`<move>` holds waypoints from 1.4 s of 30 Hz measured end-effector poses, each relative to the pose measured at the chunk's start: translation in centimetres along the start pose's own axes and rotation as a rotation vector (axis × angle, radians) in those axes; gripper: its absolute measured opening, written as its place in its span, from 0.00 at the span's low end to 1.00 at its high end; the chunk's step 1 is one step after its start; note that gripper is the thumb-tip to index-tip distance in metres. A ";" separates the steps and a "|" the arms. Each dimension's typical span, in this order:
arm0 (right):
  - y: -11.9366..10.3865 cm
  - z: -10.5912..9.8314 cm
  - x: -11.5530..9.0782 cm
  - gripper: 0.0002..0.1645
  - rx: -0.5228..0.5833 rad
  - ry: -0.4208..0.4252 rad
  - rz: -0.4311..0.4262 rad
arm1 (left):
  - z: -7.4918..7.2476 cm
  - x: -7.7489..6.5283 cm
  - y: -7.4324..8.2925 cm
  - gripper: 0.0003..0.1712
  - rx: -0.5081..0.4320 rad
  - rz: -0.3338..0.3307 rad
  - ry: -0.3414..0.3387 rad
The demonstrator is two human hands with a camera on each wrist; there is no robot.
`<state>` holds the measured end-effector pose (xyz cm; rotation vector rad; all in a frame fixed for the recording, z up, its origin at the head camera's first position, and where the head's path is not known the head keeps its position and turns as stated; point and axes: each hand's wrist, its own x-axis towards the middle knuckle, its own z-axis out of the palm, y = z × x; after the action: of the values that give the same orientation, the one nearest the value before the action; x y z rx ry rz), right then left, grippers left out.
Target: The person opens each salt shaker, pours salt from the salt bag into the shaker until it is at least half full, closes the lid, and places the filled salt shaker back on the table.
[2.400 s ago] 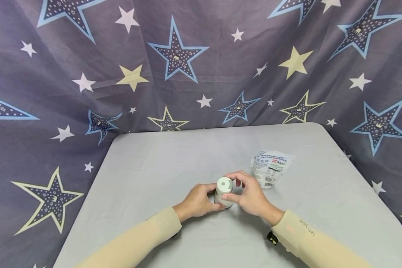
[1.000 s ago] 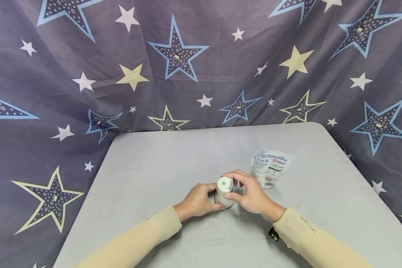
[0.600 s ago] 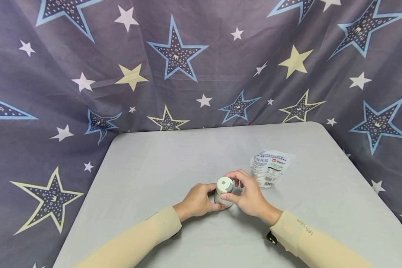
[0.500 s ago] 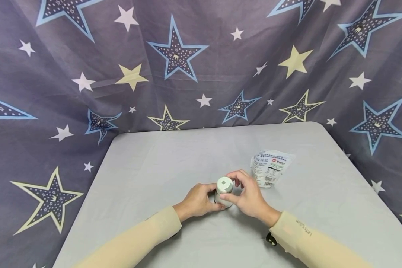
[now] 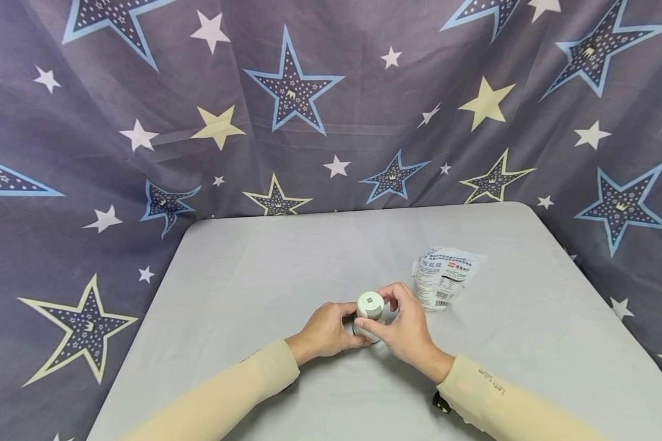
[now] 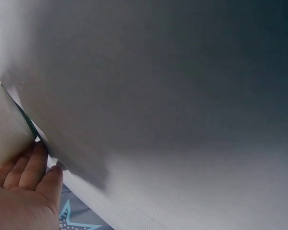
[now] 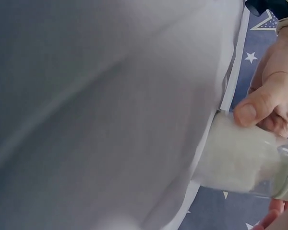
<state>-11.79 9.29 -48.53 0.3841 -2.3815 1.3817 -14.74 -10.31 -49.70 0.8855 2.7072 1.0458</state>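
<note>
A clear jar (image 7: 235,153) of white, salt-like contents stands upright on the table, topped by a round pale green lid (image 5: 370,302) with a small square mark. My left hand (image 5: 325,331) grips the jar's body from the left, low down, thumb on the near side. From the right, my right hand (image 5: 408,324) holds the lid between thumb and fingers. The right wrist view shows the left hand's thumb (image 7: 247,114) pressed against the jar's lower wall. In the left wrist view, the left hand (image 6: 26,187) curls at the jar's base.
A printed white stand-up pouch (image 5: 444,278) stands just behind and right of my right hand. The pale grey table (image 5: 265,263) has rounded far corners, and a star-patterned curtain (image 5: 331,110) hangs behind it and at both sides.
My right hand has turned a little around the lid, its thumb shifting left and its wrist moving left and toward me. My left hand and the jar's body stay in place.
</note>
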 end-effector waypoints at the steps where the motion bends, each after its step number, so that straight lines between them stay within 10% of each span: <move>1: 0.0 -0.1 0.0 0.33 0.000 -0.006 -0.005 | 0.0 0.0 0.0 0.28 -0.001 0.000 0.000; 24: 0.7 -2.9 2.2 0.40 0.087 -0.322 -0.147 | 0.1 0.1 -0.3 0.32 -0.002 -0.004 -0.022; 42: 1.0 -1.6 1.5 0.29 0.117 -0.185 -0.054 | 0.2 0.1 -0.2 0.26 0.020 0.007 0.003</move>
<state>-13.30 11.07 -47.90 0.6284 -2.4204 1.5254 -14.82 -10.27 -49.95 0.8974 2.7242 1.0238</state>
